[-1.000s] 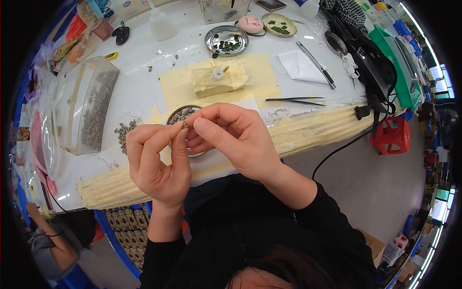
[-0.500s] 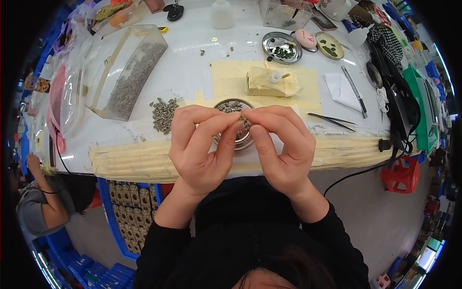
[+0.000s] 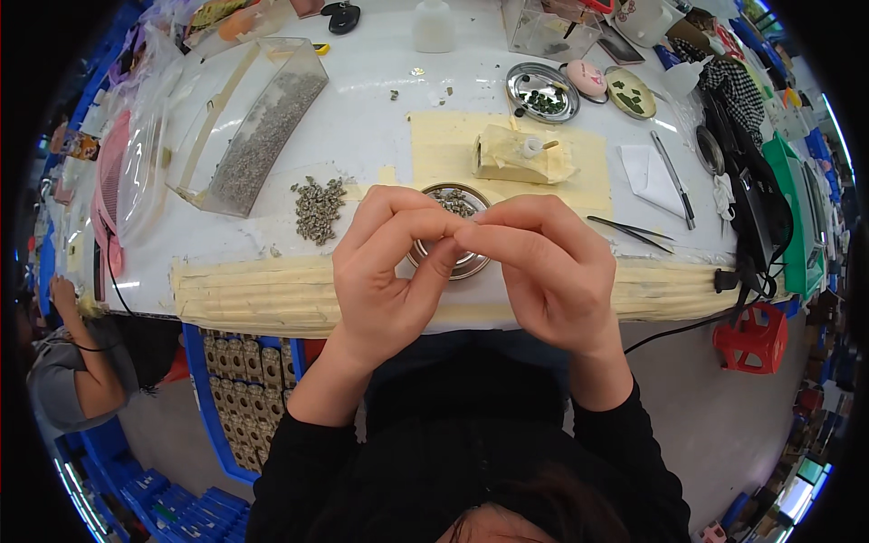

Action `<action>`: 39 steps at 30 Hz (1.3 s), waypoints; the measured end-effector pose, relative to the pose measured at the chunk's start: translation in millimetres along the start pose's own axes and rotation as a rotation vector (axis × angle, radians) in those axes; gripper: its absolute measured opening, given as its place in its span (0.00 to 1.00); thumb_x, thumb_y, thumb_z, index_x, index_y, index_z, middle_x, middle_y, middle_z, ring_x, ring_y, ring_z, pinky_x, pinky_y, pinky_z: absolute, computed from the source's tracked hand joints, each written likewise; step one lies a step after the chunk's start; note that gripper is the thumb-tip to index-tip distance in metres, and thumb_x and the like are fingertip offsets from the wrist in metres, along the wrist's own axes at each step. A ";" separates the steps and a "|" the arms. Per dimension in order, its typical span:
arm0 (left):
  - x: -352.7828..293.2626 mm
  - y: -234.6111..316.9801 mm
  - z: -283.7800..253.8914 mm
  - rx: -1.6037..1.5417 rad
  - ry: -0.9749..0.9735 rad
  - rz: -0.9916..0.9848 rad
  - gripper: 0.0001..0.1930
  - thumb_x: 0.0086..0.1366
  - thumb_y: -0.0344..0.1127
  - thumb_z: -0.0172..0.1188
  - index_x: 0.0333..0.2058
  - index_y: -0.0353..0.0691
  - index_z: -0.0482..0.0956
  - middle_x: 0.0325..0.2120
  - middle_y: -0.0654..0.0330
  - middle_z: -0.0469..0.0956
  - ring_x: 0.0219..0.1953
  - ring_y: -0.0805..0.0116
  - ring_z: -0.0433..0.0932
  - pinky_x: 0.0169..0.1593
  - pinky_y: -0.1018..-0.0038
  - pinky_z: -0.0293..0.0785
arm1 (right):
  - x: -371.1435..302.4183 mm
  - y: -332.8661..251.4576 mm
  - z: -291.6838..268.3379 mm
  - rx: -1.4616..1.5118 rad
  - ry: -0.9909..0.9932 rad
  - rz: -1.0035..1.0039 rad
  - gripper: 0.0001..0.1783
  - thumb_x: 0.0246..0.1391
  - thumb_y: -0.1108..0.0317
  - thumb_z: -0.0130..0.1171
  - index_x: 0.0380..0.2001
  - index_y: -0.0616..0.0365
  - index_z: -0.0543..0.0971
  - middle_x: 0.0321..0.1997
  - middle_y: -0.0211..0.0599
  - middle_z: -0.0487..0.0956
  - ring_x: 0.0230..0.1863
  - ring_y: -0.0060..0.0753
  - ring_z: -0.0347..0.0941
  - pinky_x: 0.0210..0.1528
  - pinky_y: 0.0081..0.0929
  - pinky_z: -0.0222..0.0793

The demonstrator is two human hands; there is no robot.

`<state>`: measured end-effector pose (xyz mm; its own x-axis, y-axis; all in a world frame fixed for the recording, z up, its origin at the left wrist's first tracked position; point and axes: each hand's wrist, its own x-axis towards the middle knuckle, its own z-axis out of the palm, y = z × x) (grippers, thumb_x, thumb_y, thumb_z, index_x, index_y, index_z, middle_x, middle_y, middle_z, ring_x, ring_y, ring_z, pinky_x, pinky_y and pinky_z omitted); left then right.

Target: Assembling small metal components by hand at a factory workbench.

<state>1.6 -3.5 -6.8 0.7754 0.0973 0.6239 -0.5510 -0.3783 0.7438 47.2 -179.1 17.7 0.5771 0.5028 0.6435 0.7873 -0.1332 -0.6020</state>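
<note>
My left hand and my right hand meet fingertip to fingertip, both closed in a pinch. Whatever lies between the fingers is too small and covered to make out. Right beneath them is a round metal dish holding many small grey metal pieces; the hands hide part of it. To the left, a loose pile of similar small metal pieces lies on the table. Beyond the dish, a tape-wrapped block with a small white ring on top rests on yellowish paper.
A clear box of small pieces stands at left. Tweezers, a pen and white cloth lie at right. Farther back sit a metal plate with dark green bits and a white bottle. A person works far left.
The right hand's fingers have curled in and its index tip now overlaps the left fingertips. The view has shifted slightly, so the table things appear a little farther right.
</note>
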 end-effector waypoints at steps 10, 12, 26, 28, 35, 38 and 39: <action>0.1 4.6 -4.1 -0.138 -0.124 -0.091 0.05 0.58 0.22 0.67 0.34 0.35 0.84 0.31 0.60 0.76 0.33 0.70 0.75 0.35 0.77 0.71 | 14.6 2.0 -24.1 0.060 -0.269 0.073 0.10 0.51 0.75 0.65 0.37 0.55 0.79 0.31 0.33 0.79 0.30 0.39 0.78 0.30 0.30 0.73; 1.2 3.4 -4.0 -0.154 -0.128 -0.072 0.05 0.58 0.22 0.67 0.34 0.35 0.84 0.31 0.60 0.76 0.33 0.71 0.75 0.34 0.77 0.71 | 14.4 2.8 -24.1 0.059 -0.258 0.074 0.09 0.50 0.76 0.66 0.35 0.56 0.79 0.30 0.32 0.79 0.29 0.38 0.78 0.30 0.29 0.73; 1.4 1.9 0.1 0.133 0.094 0.118 0.09 0.53 0.22 0.71 0.34 0.36 0.85 0.30 0.61 0.77 0.33 0.66 0.75 0.34 0.74 0.70 | -2.0 -0.1 1.0 0.028 0.106 0.075 0.10 0.48 0.81 0.68 0.36 0.62 0.85 0.33 0.39 0.83 0.31 0.31 0.81 0.33 0.23 0.76; 1.1 2.1 -0.5 0.164 0.099 0.132 0.10 0.52 0.22 0.71 0.34 0.36 0.85 0.30 0.61 0.77 0.33 0.66 0.75 0.35 0.74 0.70 | -2.7 0.1 1.7 0.022 0.103 0.077 0.10 0.48 0.82 0.68 0.36 0.63 0.85 0.33 0.40 0.83 0.31 0.32 0.81 0.33 0.23 0.75; 1.6 2.1 1.5 0.239 0.108 0.201 0.10 0.51 0.22 0.71 0.34 0.36 0.84 0.31 0.60 0.77 0.32 0.64 0.74 0.35 0.72 0.69 | 9.0 16.0 -22.2 -0.345 0.343 0.094 0.10 0.48 0.81 0.68 0.36 0.61 0.85 0.33 0.37 0.81 0.33 0.33 0.76 0.35 0.25 0.71; 1.9 1.6 2.7 0.259 0.107 0.230 0.11 0.51 0.21 0.71 0.34 0.36 0.84 0.31 0.60 0.77 0.32 0.64 0.74 0.35 0.72 0.68 | 17.0 24.8 -29.7 -0.544 0.334 0.096 0.09 0.49 0.77 0.68 0.36 0.59 0.85 0.32 0.35 0.79 0.35 0.35 0.73 0.38 0.28 0.69; 1.9 1.6 2.5 0.269 0.106 0.239 0.11 0.51 0.21 0.71 0.35 0.36 0.84 0.31 0.60 0.77 0.32 0.64 0.74 0.35 0.72 0.68 | 19.5 25.5 -30.3 -0.571 0.310 0.103 0.09 0.50 0.75 0.68 0.36 0.58 0.85 0.32 0.34 0.79 0.36 0.36 0.73 0.38 0.30 0.68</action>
<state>2.9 -6.2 -5.0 0.5908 0.0665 0.8041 -0.6009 -0.6288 0.4935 85.0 -198.6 29.2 0.6245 0.2054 0.7535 0.6667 -0.6427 -0.3774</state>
